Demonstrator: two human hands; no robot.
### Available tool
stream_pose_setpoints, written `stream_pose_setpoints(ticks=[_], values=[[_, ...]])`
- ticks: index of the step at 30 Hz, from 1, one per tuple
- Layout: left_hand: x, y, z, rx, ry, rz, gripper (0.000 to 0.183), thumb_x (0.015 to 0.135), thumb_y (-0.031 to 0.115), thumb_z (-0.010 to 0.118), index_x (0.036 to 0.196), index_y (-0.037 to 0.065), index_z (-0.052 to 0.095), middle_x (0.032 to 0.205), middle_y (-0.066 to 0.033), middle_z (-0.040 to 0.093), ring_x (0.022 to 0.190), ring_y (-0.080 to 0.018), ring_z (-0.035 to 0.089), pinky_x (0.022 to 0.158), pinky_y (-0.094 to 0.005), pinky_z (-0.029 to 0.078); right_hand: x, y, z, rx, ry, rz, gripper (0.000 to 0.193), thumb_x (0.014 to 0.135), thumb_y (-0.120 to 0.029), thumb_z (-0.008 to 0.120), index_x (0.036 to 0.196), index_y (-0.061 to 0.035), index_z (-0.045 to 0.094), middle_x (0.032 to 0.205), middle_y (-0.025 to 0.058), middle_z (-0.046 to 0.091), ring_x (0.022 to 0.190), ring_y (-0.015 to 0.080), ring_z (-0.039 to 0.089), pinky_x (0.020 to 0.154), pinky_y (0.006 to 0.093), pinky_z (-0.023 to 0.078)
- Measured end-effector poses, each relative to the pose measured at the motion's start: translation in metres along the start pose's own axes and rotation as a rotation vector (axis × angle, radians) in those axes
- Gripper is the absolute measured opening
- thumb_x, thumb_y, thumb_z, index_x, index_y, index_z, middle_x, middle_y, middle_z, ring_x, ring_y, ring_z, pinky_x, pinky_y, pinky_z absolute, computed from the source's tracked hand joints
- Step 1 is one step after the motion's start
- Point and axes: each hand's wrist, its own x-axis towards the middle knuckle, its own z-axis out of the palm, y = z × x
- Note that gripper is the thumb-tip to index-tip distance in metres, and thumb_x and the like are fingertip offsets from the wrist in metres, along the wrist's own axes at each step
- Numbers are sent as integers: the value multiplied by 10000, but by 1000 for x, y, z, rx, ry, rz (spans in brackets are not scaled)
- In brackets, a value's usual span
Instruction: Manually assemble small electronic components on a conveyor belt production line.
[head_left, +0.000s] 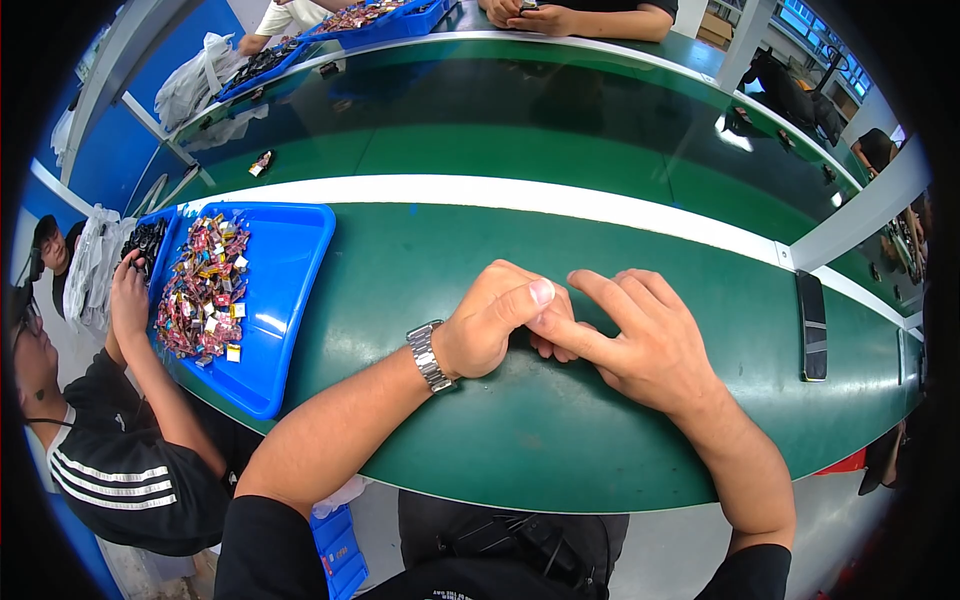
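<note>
My left hand [495, 325], with a metal watch [430, 356] on the wrist, is curled into a loose fist on the green table [430, 250]. Its thumb presses against the fingers of my right hand [640, 335], which lies close beside it. The two hands touch at the fingertips. Whatever sits between them is hidden; I cannot see any object in either hand.
A blue tray [285, 270] with several small coloured parts lies at the left. A person in a black shirt reaches a hand [130, 290] to a second tray of dark parts. A dark phone [812, 325] rests at the right. Other people sit across the far table.
</note>
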Motion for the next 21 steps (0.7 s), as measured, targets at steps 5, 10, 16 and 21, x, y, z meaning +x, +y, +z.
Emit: stream_pose_setpoints(ticks=[5, 10, 16, 21], values=[[2, -2, -3, 22, -20, 12, 699, 1022, 398, 273, 704, -74, 678, 676, -197, 651, 582, -232, 603, 559, -308, 489, 1, 2, -2, -2, -11, -7, 580, 883, -142, 620, 1370, -450, 559, 1047, 53, 620, 785, 199, 592, 816, 337, 492], [9, -10, -9, 34, 318, -131, 838, 1068, 496, 156, 748, -65, 690, 709, -173, 656, 612, -210, 614, 603, -296, 509, 1, 12, -8, -87, -101, 224, 692, 828, -59, 657, 1451, -311, 498, 1174, 97, 590, 986, 255, 595, 921, 415, 464], [9, -16, -15, 206, 481, -88, 597, 1075, 369, 273, 949, -35, 694, 915, -135, 703, 788, -158, 605, 711, -297, 496, -7, 29, -5, -265, -127, 568, 912, 789, -292, 799, 1552, -211, 307, 1587, 191, 255, 1438, 420, 287, 1100, 637, 288], [9, -14, -10, 288, 502, -7, 381, 1045, 220, 428, 976, -30, 706, 983, -86, 672, 812, -132, 596, 687, -266, 495, -7, 23, -7, -261, -123, 593, 953, 776, -325, 807, 1561, -165, 292, 1617, 194, 193, 1476, 444, 197, 1104, 697, 229]])
